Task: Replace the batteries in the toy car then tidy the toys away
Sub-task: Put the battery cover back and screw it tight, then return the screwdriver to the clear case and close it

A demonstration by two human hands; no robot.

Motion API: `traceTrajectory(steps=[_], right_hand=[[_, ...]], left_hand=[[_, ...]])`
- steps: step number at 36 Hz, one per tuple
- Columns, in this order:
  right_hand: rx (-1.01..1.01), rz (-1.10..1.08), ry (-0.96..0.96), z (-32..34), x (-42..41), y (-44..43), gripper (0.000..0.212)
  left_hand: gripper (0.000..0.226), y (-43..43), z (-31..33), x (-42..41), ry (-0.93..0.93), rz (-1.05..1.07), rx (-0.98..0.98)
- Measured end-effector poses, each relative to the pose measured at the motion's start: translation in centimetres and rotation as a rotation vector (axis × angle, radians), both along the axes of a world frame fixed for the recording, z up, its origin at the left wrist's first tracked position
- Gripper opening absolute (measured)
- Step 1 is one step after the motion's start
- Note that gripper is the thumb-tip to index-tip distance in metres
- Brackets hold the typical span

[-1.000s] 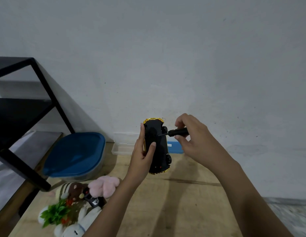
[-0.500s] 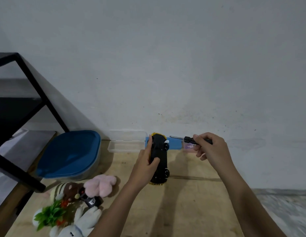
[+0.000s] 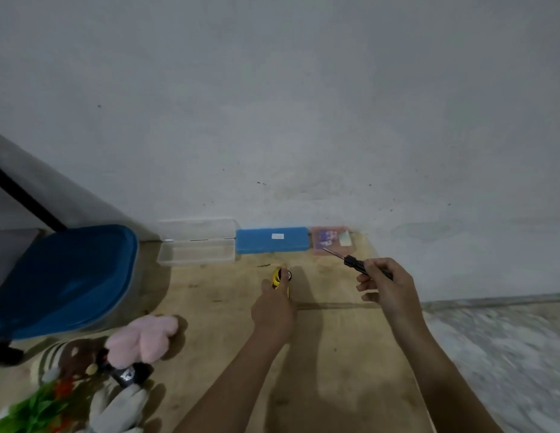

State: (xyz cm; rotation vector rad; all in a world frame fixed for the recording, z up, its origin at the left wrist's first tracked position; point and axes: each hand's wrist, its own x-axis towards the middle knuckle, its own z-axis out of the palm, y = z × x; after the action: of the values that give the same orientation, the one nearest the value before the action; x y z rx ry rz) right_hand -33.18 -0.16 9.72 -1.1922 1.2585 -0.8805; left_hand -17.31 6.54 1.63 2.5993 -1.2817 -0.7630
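A wooden table (image 3: 335, 354) against a grey wall is seen from above. Near the middle of the table, toward its far edge, a black and gold toy car (image 3: 281, 277) is gripped by the left hand (image 3: 272, 314). The fingers are curled round the body, so only the car's far end shows. Its long axis appears to run from the near edge toward the far edge. Whether it rests on the wood cannot be told.

A small black screwdriver (image 3: 358, 264) is pinched by the handle in the right hand (image 3: 386, 285), which is held to the right of the car and apart from it. The shaft points away from the car, toward a pink packet (image 3: 330, 242) at the far edge. To reach the car, the tip would probably have to be swung back leftward.

Along the far edge a blue case (image 3: 272, 243) and an open clear box (image 3: 196, 256) are set. Soft toys (image 3: 141, 339) are heaped at the near left corner.
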Motion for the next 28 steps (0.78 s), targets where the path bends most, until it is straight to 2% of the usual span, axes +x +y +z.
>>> traceTrajectory(steps=[6,11,17,24,28], right_hand=[[0.007,0.005,0.004,-1.0,-0.2,-0.6,0.011],[0.013,-0.007,-0.006,-1.5,-0.4,-0.7,0.010],[-0.071,0.044,0.053,-2.1,-1.3,-0.1,0.008],[-0.073,0.052,0.018,-2.7,-2.5,0.8,0.007],[-0.069,0.036,-0.007,-2.4,-3.3,1.2,0.007]], left_hand=[[0.069,-2.0,-0.7,-0.8,-0.036,-0.055,0.009],[0.064,-2.8,-1.7,-1.9,-0.178,-0.083,0.071],[0.070,-4.7,-2.1,-3.8,0.031,-0.019,0.114],[0.074,-5.1,-3.3,-4.8,0.004,-0.060,0.108],[0.072,-4.9,-3.0,-5.0,0.072,-0.078,0.099]])
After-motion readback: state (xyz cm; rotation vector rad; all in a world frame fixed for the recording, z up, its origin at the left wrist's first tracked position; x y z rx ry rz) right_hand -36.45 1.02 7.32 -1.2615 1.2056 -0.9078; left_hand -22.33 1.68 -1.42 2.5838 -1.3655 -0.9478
